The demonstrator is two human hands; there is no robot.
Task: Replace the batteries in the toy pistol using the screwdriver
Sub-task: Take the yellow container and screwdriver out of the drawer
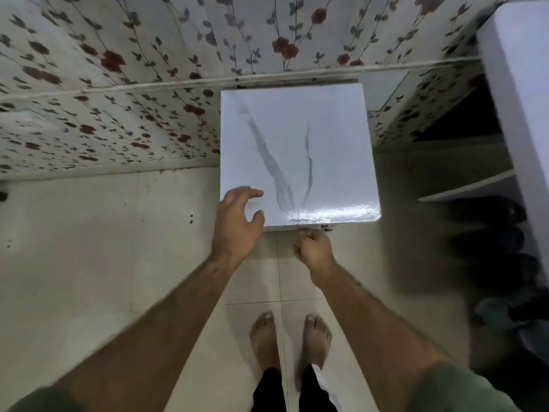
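- Head view: I stand barefoot on the tiled floor (89, 248), looking down at a small white marble-patterned worktop (320, 138) in the centre of the frame, set against the rose-patterned wall (118, 69).
- My left hand (237, 221) reaches over the worktop's lower left corner, its fingers (252, 193) spread and relaxed, gripping nothing; whether they touch the surface I cannot tell through the blur.
- My right hand (315, 248) hangs just below the worktop's near edge, fingers curled in; it seems to hold nothing, though blur hides the palm.
- The toy pistol, the screwdriver and the batteries are nowhere in this view; nothing lies on the worktop.
- I judge the task has not properly begun: this is setting up, perhaps steadying or placing the worktop.
- The next move calls for fetching the pistol, screwdriver and fresh batteries, and laying them on the worktop within reach.
- At the right of the frame stands a white cabinet (523, 84), with dark footwear (499, 248) in shadow below.
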